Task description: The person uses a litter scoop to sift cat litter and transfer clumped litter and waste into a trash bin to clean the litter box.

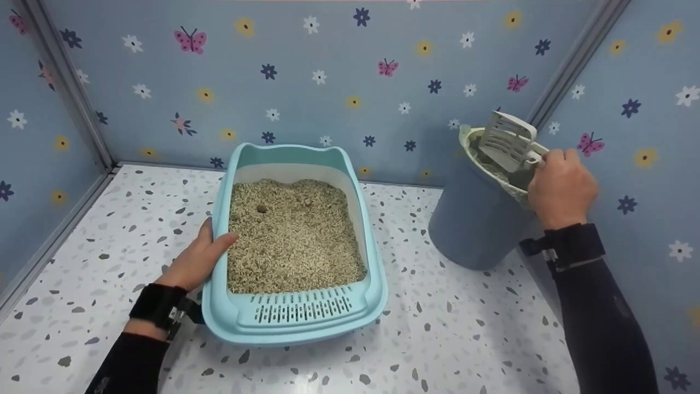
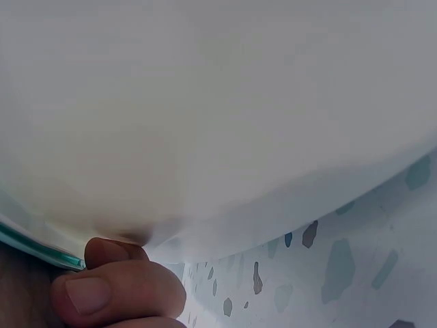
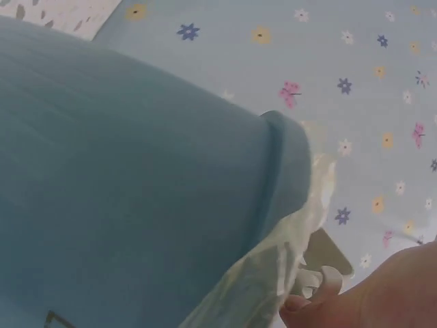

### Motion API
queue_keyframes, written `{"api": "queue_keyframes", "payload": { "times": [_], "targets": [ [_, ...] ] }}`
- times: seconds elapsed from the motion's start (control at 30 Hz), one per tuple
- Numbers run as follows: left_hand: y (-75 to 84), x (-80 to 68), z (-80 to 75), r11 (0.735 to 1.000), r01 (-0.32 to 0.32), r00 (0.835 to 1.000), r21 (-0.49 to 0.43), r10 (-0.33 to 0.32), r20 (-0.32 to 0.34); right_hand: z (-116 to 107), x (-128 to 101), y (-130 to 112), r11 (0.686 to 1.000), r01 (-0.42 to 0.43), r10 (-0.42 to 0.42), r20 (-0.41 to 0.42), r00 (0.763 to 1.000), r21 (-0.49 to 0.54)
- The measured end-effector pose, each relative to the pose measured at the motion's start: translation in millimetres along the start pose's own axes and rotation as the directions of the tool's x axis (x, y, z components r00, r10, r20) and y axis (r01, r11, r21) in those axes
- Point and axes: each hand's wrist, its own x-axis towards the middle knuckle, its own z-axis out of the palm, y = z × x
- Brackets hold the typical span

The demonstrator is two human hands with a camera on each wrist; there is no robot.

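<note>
My left hand [image 1: 199, 257] grips the left rim of a light blue litter box [image 1: 377, 284], thumb over the edge, fingers [image 2: 126, 290] curled under it at the white outer wall [image 2: 218, 123]. Tan cat litter [image 1: 298, 235] fills the box, with a small dark clump [image 1: 261, 209] near its far left. On the right, my right hand [image 1: 563, 189] grips the handle of a pale slotted litter scoop [image 1: 506, 141]. The scoop stands tilted, slots showing, over the mouth of a blue-grey bin [image 1: 476, 213]. A pale bag [image 3: 259, 273] lines the bin's rim.
Blue panels [image 1: 317, 82] patterned with flowers and butterflies enclose the back and both sides. The floor [image 1: 437, 328] is white with grey speckles. The litter box has a slotted front ledge [image 1: 301, 307]. The bin stands close to the right panel, near the back corner.
</note>
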Motion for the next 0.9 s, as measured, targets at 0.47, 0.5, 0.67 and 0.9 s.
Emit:
{"api": "queue_keyframes", "payload": {
  "times": [0.47,0.5,0.67,0.9],
  "targets": [
    [-2.8,2.5,2.0,0.998,-0.039,0.999,-0.041,0.039,-0.005,0.5,-26.0,-105.4,0.898,0.185,-0.203,0.002,0.979,0.399],
    [-2.8,2.0,2.2,0.998,-0.039,0.999,-0.041,0.039,-0.006,4.5,-28.7,-114.4,0.887,0.190,-0.225,0.036,0.974,0.421],
    [-1.8,-0.1,3.7,0.998,-0.038,0.999,-0.043,0.038,-0.004,26.5,-45.4,-157.5,0.848,0.162,-0.321,0.244,0.915,0.505],
    [0.8,-2.6,1.7,0.999,-0.035,0.999,-0.020,0.035,-0.013,57.2,-62.7,-206.8,0.833,0.143,-0.421,0.443,0.791,0.534]
  ]
}}
